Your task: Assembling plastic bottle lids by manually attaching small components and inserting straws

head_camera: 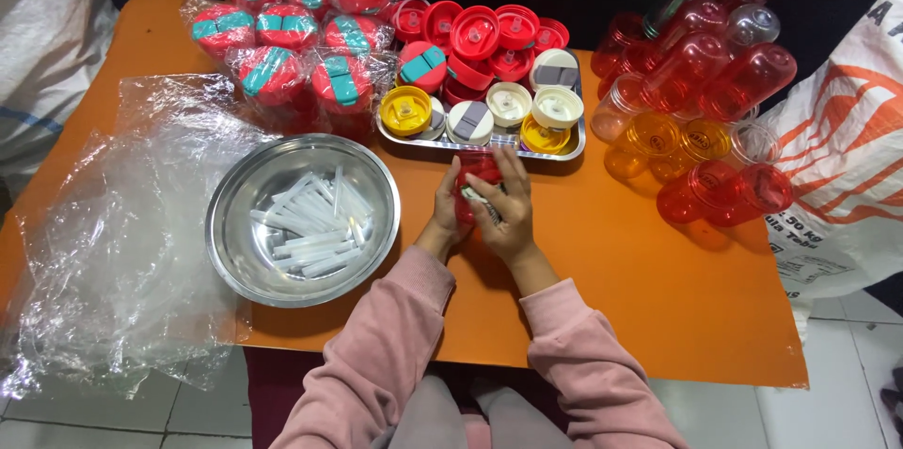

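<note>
Pink sleeves [395,336] lead to both hands' fingers [505,188] wrapped around a mostly hidden red bottle [478,170].

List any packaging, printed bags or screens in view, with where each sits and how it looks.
Woven sack: right edge, white with orange and dark print.
Wrapped bottles: far left of table, red with teal straps, in clear film.
Clear plastic sheet: left edge, crumpled, unprinted.
Pale sack: far left, whitish.
No screens.

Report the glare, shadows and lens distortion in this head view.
Head view: glare streaks the steel bowl rim and the clear plastic sheet; soft shadows fall under both hands, left hand and right hand, on the orange table; wide-angle bending curves the table edges; focus is sharp.
</note>
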